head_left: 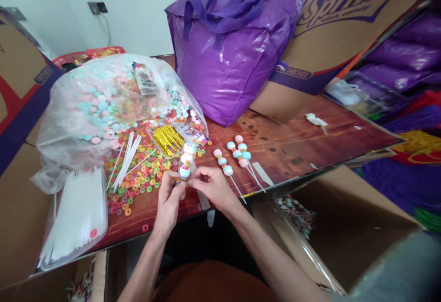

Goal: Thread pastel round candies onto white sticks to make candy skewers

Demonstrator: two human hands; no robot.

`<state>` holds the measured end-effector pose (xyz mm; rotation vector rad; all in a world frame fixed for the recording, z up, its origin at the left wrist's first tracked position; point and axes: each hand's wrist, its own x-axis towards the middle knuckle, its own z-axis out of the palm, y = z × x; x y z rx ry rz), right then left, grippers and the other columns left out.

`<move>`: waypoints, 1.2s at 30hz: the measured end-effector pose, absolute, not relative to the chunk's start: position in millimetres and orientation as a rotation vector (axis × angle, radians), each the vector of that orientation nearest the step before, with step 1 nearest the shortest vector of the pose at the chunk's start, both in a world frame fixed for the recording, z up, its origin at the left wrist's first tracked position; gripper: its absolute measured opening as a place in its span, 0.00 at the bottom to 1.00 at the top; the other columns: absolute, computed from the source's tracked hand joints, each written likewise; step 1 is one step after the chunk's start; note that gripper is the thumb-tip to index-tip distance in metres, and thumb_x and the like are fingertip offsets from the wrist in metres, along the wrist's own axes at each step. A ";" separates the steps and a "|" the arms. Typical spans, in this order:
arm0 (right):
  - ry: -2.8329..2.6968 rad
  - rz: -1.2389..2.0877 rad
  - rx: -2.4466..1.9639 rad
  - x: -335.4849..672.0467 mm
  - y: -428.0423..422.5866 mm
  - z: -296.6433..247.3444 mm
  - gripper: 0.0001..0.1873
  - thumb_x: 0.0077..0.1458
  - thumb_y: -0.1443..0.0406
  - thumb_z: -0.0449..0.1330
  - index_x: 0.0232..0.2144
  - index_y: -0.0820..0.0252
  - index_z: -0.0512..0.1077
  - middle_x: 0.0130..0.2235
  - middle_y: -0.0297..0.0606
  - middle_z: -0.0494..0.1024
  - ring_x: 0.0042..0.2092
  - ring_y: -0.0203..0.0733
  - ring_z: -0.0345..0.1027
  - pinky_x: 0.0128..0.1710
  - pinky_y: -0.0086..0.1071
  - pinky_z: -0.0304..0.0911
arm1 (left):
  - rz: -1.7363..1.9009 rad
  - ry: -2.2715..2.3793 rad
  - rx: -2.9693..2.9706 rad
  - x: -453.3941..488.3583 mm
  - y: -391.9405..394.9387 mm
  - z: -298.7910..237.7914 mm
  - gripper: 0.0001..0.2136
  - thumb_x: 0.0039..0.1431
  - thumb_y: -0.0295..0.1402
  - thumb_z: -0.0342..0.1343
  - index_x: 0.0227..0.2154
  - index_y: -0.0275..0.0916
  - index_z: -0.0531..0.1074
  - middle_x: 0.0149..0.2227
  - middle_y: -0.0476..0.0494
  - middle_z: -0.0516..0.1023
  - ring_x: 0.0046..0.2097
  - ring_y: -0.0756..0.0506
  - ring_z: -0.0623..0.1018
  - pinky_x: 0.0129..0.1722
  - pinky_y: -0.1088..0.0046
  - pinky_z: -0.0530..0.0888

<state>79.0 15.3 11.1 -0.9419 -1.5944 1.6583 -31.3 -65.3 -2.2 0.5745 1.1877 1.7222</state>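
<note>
My left hand (171, 190) is closed around the lower end of a candy skewer (186, 158), which stands upright in a clear wrapper with pastel marshmallow-like sweets and small rings. Close beside it, the fingers of my right hand (212, 183) are pinched at the wrapper's neck, where a thin gold twist tie (177, 179) shows. The fingertips hide most of the tie and the stick. Just behind lies an open pack of gold twist ties (168, 140). To the right, a candy skewer (223, 162) and two more candy skewers (239, 150) rest unwrapped on the table.
Loose candy rings (138, 168) and white sticks (127, 159) cover the table's left side. Behind them sits a large clear bag of sweets (99, 104). Clear wrappers (81, 205) lie at the left edge. A purple bag (230, 58) and cartons (330, 40) stand at the back.
</note>
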 end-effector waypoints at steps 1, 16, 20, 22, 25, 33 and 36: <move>-1.559 1.680 -0.945 81.7 15.1 12.2 0.06 0.45 0.65 0.63 0.21 0.62 0.73 0.23 0.29 0.72 0.26 0.33 0.61 0.29 0.28 0.58 | 1.707 1.213 0.608 -28.7 -65.0 -2.5 0.09 0.54 0.35 0.64 0.33 0.41 0.69 0.26 0.54 0.65 0.25 0.55 0.61 0.25 0.80 0.60; -1.506 1.859 -0.579 116.9 4.1 18.2 0.10 0.57 0.58 0.60 0.31 0.58 0.68 0.35 0.34 0.70 0.38 0.39 0.64 0.42 0.32 0.62 | 1.191 0.651 0.109 -28.1 -65.2 22.2 0.16 0.48 0.30 0.69 0.28 0.37 0.63 0.20 0.61 0.52 0.19 0.60 0.46 0.15 0.89 0.44; -1.798 1.532 -0.629 119.9 7.8 15.1 0.05 0.63 0.63 0.54 0.34 0.58 0.66 0.35 0.35 0.69 0.38 0.39 0.63 0.41 0.34 0.61 | 1.208 0.834 0.317 -19.7 -59.7 19.9 0.17 0.50 0.36 0.69 0.32 0.37 0.65 0.21 0.59 0.61 0.19 0.60 0.50 0.16 0.87 0.50; -1.900 1.320 -0.744 119.0 7.1 11.6 0.06 0.63 0.66 0.51 0.32 0.57 0.63 0.33 0.35 0.68 0.36 0.39 0.61 0.39 0.34 0.59 | 1.322 0.977 0.440 -13.0 -57.1 15.6 0.16 0.53 0.40 0.67 0.35 0.38 0.67 0.22 0.57 0.66 0.19 0.59 0.53 0.18 0.85 0.52; -1.965 1.201 -0.924 118.3 5.1 10.3 0.07 0.62 0.67 0.49 0.30 0.56 0.59 0.31 0.33 0.66 0.33 0.39 0.60 0.36 0.34 0.57 | 1.469 1.179 0.588 -3.4 -56.7 8.1 0.13 0.57 0.42 0.63 0.37 0.39 0.70 0.23 0.55 0.69 0.20 0.58 0.59 0.20 0.84 0.57; -1.682 1.624 -1.030 118.2 2.0 7.1 0.10 0.61 0.61 0.53 0.28 0.56 0.59 0.24 0.27 0.63 0.23 0.33 0.54 0.24 0.29 0.53 | 1.520 1.165 0.414 -3.4 -52.9 1.8 0.15 0.46 0.36 0.71 0.33 0.35 0.75 0.26 0.51 0.74 0.22 0.58 0.64 0.22 0.84 0.61; -1.510 1.701 -1.010 118.2 -1.9 -0.4 0.11 0.63 0.59 0.52 0.28 0.56 0.60 0.23 0.25 0.64 0.19 0.31 0.51 0.19 0.27 0.51 | 1.449 0.992 0.178 -8.2 -48.0 4.1 0.16 0.41 0.31 0.74 0.29 0.34 0.72 0.23 0.53 0.71 0.19 0.61 0.57 0.18 0.86 0.56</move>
